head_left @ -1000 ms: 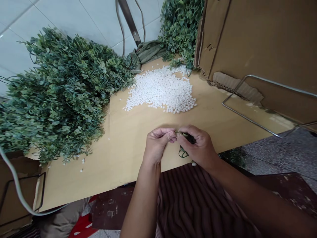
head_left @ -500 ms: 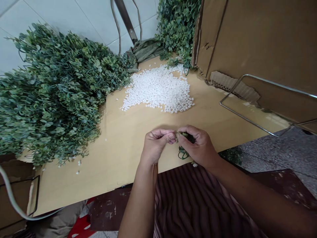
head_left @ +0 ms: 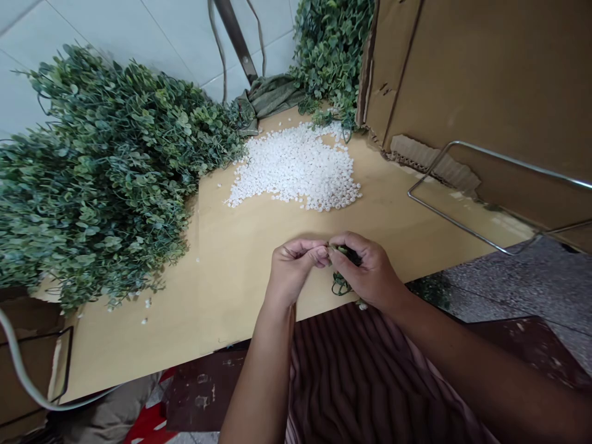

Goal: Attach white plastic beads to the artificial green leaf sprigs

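Over the front of the tan board (head_left: pixel 240 271), my two hands meet at the fingertips. My right hand (head_left: pixel 363 265) is closed around a green artificial sprig (head_left: pixel 341 283), whose looped stems hang below the palm; most of it is hidden by the fingers. A small white bud shows under that hand. My left hand (head_left: pixel 296 265) is pinched at the sprig's tip against the right fingertips, and what lies between its fingers is too small to make out. Beyond the hands lies a heap of small white beads (head_left: pixel 296 166).
A large pile of artificial greenery (head_left: pixel 115 172) covers the left, with more greenery (head_left: pixel 330 55) at the back. On the right stand a cardboard box (head_left: pixel 494 80) and a bent metal wire frame (head_left: pixel 462 223). A pale cable (head_left: pixel 21 364) curves at lower left.
The view has shifted slightly to the right. My hands keep nearly the same pose, fingertips together, with the sprig still in my right hand.
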`<state>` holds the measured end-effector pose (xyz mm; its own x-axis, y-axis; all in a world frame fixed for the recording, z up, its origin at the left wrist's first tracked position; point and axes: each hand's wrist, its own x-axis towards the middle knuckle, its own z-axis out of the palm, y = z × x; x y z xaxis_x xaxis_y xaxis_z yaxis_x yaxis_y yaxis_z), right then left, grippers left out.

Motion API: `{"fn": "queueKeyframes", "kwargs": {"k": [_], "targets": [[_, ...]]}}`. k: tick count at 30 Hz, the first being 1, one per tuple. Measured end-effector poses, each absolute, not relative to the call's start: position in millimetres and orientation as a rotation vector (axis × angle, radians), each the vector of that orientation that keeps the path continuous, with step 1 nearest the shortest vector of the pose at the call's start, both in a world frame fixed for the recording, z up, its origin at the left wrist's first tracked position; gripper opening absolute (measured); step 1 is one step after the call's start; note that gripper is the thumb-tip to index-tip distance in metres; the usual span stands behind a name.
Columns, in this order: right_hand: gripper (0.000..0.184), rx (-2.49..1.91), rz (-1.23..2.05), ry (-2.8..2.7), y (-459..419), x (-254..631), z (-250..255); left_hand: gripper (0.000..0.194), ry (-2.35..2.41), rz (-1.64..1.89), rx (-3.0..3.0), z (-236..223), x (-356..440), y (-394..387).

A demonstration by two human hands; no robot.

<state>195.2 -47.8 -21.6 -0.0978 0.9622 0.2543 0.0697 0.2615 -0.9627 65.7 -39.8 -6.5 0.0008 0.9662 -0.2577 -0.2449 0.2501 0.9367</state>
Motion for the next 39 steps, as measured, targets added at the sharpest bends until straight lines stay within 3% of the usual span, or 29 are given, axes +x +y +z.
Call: {"fn": "queueKeyframes", "kwargs": {"k": [5, 10, 15, 18, 24, 27, 32, 39], "targets": [[0.013, -0.961, 1.282, -1.104, -44, 200, -20, 0.029, 1.216, 1.274, 0.879, -12, 67, -42], [0.024, -0.807, 1.506, -0.813, -41, 206, -16, 0.013, 1.292, 1.221, 1.218, -14, 68, -54], [0.026, -0.819, 1.463, -0.884, -37, 210, -11, 0.023, 1.298, 1.079, 1.642, -16, 70, -63], [0.037, -0.831, 1.460, -0.969, -37, 213, -8, 0.020, 1.330, 1.012, 1.846, -17, 73, -60], [0.057, -0.573, 1.564, -1.117, -37, 238, 4, 0.014, 1.416, 0.989, 1.737, -17, 71, -57], [0.051, -0.509, 1.617, -1.306, -32, 255, 7, 0.013, 1.439, 1.000, 1.546, -16, 65, -58], [0.022, -0.969, 1.346, -1.474, -29, 246, -1, 0.012, 1.424, 1.033, 1.585, -6, 64, -58], [0.012, -1.099, 0.992, -1.937, -40, 218, -11, 0.011, 1.469, 1.107, 1.654, 3, 67, -51]]}}
